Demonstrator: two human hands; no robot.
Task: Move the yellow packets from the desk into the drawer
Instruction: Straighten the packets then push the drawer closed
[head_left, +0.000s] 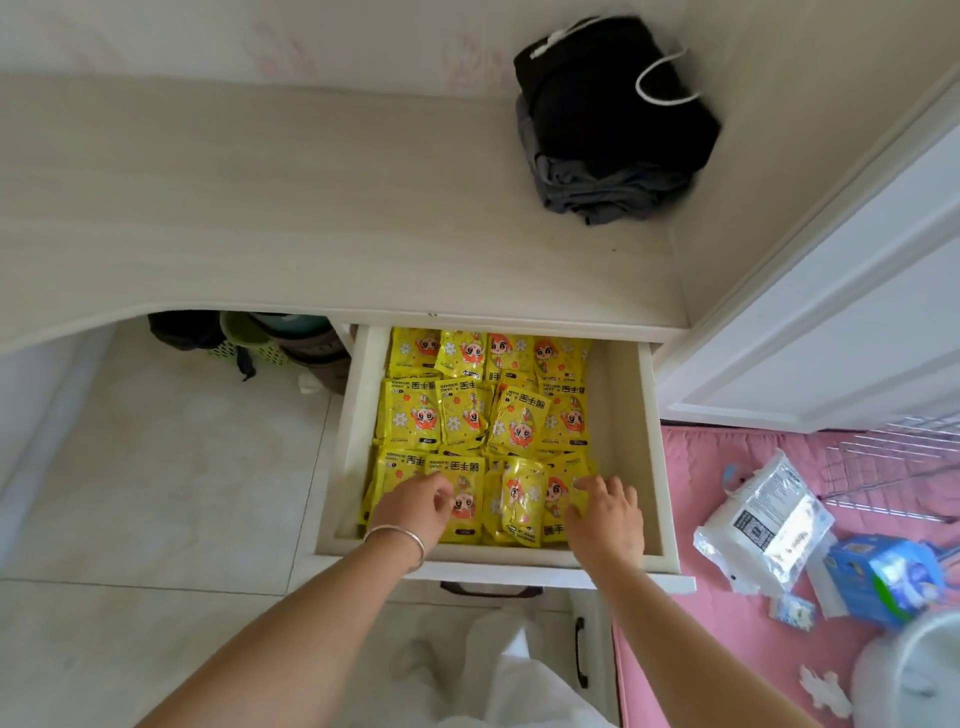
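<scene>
The drawer (631, 441) stood pulled out at centre frame, filled with rows of yellow packets (467, 410). Both hands lay on the nearest row: the left hand (413, 506), a bangle at its wrist, had fingers curled onto a packet, while the right hand (605, 512) pressed down with loosely bent fingers. The desk (311, 208) above held dark folded clothes (608, 119) at upper right

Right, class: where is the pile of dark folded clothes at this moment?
In the head view, the dark folded clothes lie on the desk at its far right corner against the wall, well behind the open drawer of yellow packets.
</scene>
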